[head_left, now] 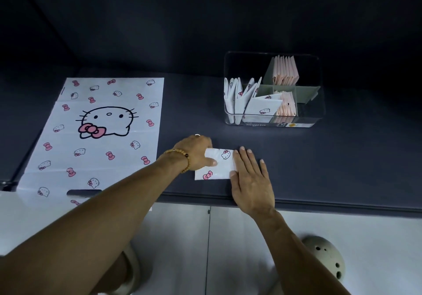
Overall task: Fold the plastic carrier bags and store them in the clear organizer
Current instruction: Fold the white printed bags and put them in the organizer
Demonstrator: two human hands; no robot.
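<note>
A dark bench (296,157) carries everything here, its near edge running above pale cabinet fronts. Near the middle of that edge lies a folded bag (217,165), a small white packet printed with a cat face and a pink bow. Both hands are on it. The left hand (196,149), with a bead bracelet (182,157) at the wrist and a ring on one finger, comes in from the left; its fingers curl over the packet's far left corner and the thumb presses down on the top surface, so that corner is pinched between them. The right hand (251,180) lies flat and open, fingers straight and together, palm down on the packet's right end and on the bench just beside it, gripping nothing.

To the left, well apart from the packet, an unfolded bag (102,130) lies spread flat, white with a large cat face and pink bow in the middle and small faces and bows all over. Its cut-out handle end hangs slightly past the near edge of the bench.

At the far right stands the clear organizer (274,91), split by grey dividers. The left compartment holds white printed folded bags (242,98) standing on edge and leaning. Pink folded bags (285,71) stand in the far compartment, and more pink ones in the near middle one. The right end compartment looks bare.
</note>
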